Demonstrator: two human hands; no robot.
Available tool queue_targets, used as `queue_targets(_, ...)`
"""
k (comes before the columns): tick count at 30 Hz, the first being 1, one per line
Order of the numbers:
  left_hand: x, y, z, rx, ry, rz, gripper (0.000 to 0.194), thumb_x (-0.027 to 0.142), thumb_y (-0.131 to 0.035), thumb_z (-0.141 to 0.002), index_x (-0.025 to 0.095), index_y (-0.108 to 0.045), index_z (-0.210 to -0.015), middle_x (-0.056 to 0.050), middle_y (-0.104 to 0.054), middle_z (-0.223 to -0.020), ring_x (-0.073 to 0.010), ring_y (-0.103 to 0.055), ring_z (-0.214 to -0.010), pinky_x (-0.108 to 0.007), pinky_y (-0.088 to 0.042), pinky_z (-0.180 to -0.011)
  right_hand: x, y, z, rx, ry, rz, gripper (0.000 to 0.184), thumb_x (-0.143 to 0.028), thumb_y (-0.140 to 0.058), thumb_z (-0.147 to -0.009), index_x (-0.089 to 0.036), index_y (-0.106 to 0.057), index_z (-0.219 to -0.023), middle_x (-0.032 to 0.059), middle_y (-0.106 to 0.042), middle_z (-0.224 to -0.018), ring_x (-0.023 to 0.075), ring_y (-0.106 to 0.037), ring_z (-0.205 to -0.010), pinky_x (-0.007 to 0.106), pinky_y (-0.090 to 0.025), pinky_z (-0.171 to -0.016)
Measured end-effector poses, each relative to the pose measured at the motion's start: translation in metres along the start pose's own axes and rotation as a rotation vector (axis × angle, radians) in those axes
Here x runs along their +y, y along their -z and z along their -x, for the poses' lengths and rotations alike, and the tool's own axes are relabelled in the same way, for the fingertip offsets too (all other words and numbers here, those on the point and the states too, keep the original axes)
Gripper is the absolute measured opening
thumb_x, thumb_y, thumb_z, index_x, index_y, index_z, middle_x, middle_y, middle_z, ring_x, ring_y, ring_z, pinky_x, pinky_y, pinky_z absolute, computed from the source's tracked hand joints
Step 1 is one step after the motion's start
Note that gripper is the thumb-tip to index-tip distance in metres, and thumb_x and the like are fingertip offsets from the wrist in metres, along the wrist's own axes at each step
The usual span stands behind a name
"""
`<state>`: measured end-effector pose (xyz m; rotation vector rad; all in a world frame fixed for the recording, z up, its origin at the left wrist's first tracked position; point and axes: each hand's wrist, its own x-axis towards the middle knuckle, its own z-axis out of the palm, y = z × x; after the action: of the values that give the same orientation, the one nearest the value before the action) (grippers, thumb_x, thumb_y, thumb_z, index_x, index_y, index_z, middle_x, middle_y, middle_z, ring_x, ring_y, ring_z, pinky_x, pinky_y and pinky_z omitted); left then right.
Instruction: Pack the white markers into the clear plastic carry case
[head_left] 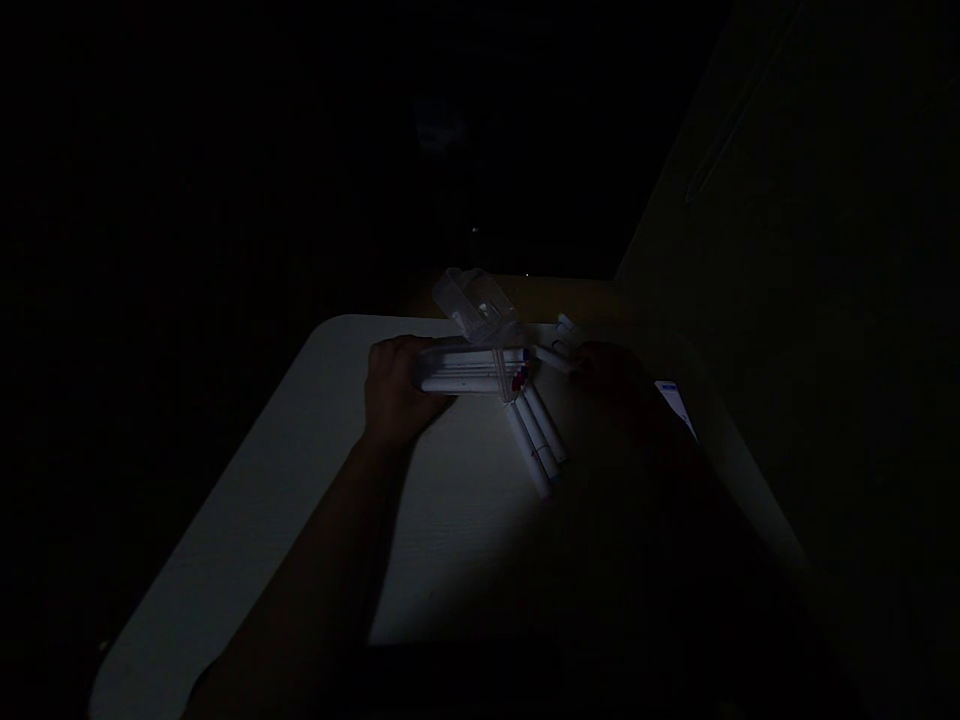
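My left hand [396, 388] is closed around the bottom end of a clear plastic case [499, 372], which lies on its side above the white table [315, 480]. Several white markers [465, 370] with coloured ends fill the case. Its clear lid [476, 303] is tipped back at the far side. In deep shadow, my right hand [600, 365] pinches one white marker [553, 358], its tip pointing at the case's mouth. A few loose markers [538, 440] lie side by side on the table, just below the mouth.
The room is very dark. A phone [676, 408] with a lit screen lies near the table's right edge. Some small pale object [565, 323] stands beyond my right hand; I cannot make it out. A wall [810, 250] rises at the right.
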<state>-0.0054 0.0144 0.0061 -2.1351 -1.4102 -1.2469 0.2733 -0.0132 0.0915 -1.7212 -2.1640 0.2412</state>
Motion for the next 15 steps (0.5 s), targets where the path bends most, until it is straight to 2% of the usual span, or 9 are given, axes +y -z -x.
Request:
queue_targets(5,-0.001,-0.001,0.001,-0.016,0.024,-0.017,0.051,0.044,-0.071,-0.066,0.021,-0.054,-0.107,-0.008,-0.062,-0.105,-0.0283,-0.056,-0.100,-0.042,-0.042,-0.088,0.000,0.011,-0.006,0.013,-0.109,-0.059,0.025,-0.020,-0.060,-0.075,-0.016,-0.069,-0.098,0.0085,-0.070,-0.095,0.0198,-0.065,-0.085,0.034,-0.051,-0.080)
queue_targets(10,-0.001,-0.002,0.001,0.029,-0.023,0.001,0.051,0.043,-0.072,-0.066,0.021,-0.054,-0.108,-0.008,-0.062,-0.104,-0.0275,-0.056,-0.099,-0.041,-0.043,-0.087,-0.005,0.019,0.001,0.168,-0.082,-0.186,0.016,-0.019,-0.060,-0.075,-0.016,-0.069,-0.088,0.0064,-0.071,-0.089,0.0172,-0.065,-0.081,0.031,-0.050,-0.078)
queue_targets(15,-0.001,-0.001,0.001,0.011,-0.001,-0.001,0.050,0.041,-0.071,-0.066,0.021,-0.054,-0.108,-0.008,-0.062,-0.104,-0.0276,-0.056,-0.099,-0.041,-0.042,-0.089,-0.011,0.027,0.008,0.250,-0.070,-0.215,0.010,-0.017,-0.062,-0.073,-0.017,-0.069,-0.081,0.0038,-0.071,-0.087,0.0174,-0.065,-0.083,0.031,-0.049,-0.081)
